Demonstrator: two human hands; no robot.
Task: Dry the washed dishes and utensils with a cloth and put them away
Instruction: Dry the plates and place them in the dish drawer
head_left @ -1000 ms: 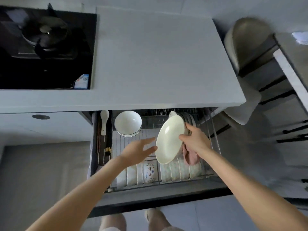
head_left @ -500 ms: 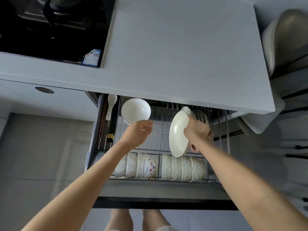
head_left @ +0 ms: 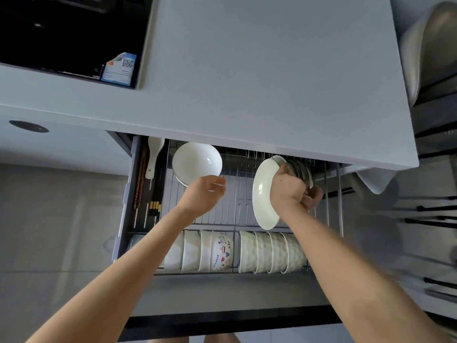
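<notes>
An open pull-out drawer holds a wire dish rack (head_left: 237, 186). My right hand (head_left: 289, 191) grips a white plate (head_left: 262, 194) from behind, fingers curled over its top rim. The plate stands on edge in the rack, next to several upright plates (head_left: 300, 169) at the back right. My left hand (head_left: 202, 194) hovers with loosely curled fingers at the near rim of a stack of white bowls (head_left: 195, 162) and holds nothing. I cannot make out the cloth.
Several bowls lie on their sides along the rack's front, including a cartoon-print bowl (head_left: 222, 251). A white spoon (head_left: 154, 157) and chopsticks (head_left: 139, 179) lie in the left compartment. The grey countertop (head_left: 247, 82) overhangs the drawer's back. A black stove (head_left: 61, 33) sits at far left.
My right hand carried the plate back and down onto its edge in the rack beside the upright plates. My left hand rose toward the white bowls. The pink cloth dropped out of sight.
</notes>
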